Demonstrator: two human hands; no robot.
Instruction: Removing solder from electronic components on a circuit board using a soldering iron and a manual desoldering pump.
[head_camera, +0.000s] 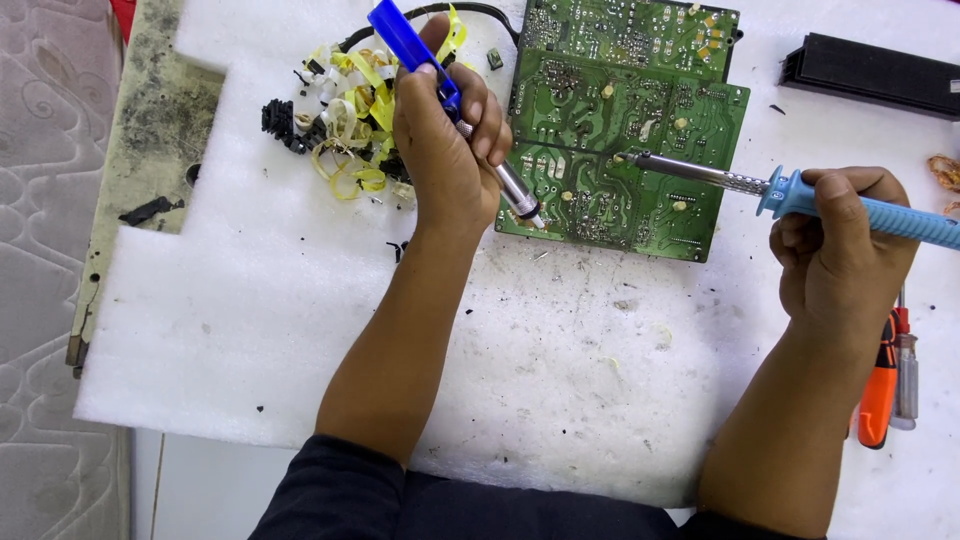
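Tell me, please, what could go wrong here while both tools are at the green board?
1. The soldering iron in the right hand lies low over the white foam sheet; if hot, it might melt it.
2. The circuit board lies loose, so pressure from the blue desoldering pump in the left hand might shift it.
3. The yellow scraps lie near the work and could catch heat.

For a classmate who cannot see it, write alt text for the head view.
A left hand holds a blue desoldering pump and a right hand a blue-handled soldering iron, both tips on a green circuit board lying on white foam.
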